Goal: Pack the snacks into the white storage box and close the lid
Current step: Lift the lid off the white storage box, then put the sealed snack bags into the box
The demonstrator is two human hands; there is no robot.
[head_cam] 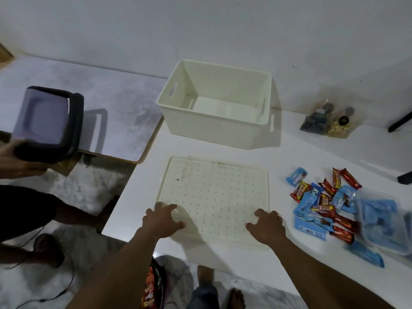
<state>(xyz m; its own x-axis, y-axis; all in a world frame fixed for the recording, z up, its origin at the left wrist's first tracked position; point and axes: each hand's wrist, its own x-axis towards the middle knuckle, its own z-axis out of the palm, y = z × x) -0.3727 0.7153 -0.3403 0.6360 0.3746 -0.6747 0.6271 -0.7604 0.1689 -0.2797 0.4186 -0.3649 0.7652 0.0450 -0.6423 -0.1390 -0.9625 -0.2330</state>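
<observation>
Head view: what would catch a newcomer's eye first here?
The open white storage box stands empty at the back of the white table, with its dotted lid lying flat in front of it. The left hand and right hand rest spread over the lid's near edge. To the right lies a bright heap of red and blue snack packets, none of them packed yet.

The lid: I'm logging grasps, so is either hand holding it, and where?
Neither grips it. The left hand and right hand sit spread, fingers curled, over the near edge of the lid, which lies flat on the table.
</observation>
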